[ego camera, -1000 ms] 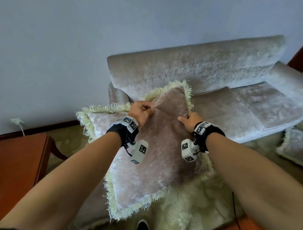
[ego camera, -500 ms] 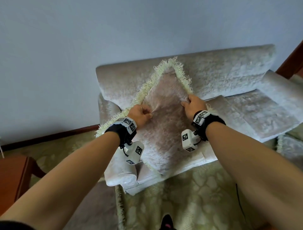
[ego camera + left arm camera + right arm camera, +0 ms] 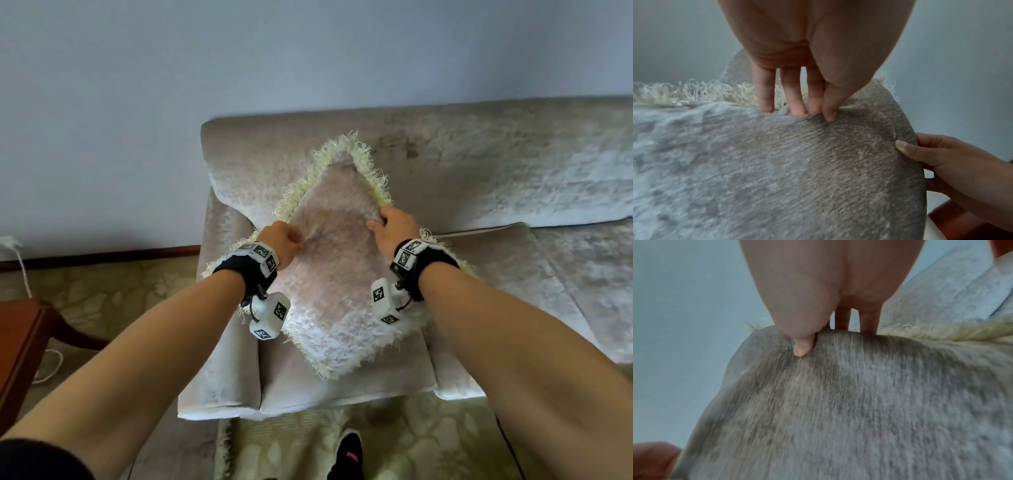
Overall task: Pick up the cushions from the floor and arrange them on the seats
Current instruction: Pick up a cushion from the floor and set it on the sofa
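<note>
- Side table (image 3: 20, 346): wooden, far left on the carpet, well apart from the work.
- My left hand (image 3: 281, 244): fingers (image 3: 764, 97) curled behind the cushion's upper left edge, thumb pinching the plush front.
- Cushion (image 3: 337, 274): fringed, stood on one corner like a diamond at the left end of the sofa (image 3: 513, 164), lower point on the seat, top point against the backrest.
- My right hand (image 3: 394, 230): fingers hooked over the upper right edge, thumb pressed into the front.
- Handling note: I judge it best to lean it fully back, release both pinches together, then tidy the fringe.
</note>
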`<action>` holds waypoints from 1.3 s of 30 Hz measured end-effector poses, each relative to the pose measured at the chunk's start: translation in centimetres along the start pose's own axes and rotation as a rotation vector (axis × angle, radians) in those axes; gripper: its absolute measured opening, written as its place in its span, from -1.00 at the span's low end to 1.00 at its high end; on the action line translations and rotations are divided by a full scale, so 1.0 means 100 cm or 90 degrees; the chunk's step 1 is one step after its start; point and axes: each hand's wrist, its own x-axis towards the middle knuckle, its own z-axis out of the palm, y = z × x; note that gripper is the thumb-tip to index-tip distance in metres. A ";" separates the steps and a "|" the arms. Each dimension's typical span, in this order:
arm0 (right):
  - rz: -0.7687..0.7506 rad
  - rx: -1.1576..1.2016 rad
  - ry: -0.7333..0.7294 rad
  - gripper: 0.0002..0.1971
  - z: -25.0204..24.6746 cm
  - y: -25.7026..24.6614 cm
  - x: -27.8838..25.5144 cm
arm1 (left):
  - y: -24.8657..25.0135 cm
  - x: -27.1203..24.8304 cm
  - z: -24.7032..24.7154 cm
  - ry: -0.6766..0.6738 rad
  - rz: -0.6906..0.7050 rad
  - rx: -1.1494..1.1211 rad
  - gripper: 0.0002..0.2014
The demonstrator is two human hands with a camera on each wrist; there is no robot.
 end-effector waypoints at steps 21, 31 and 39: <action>-0.012 -0.058 -0.148 -0.63 0.110 -0.006 0.208 | -0.070 0.198 0.012 -0.039 -0.099 0.019 -0.84; -0.016 -0.010 -0.131 -0.74 0.158 0.031 0.267 | -0.083 0.246 0.048 0.032 -0.111 -0.018 -0.86; 0.052 0.013 -0.123 -0.60 0.170 0.082 0.317 | -0.125 0.291 0.061 0.140 -0.348 -0.219 -0.41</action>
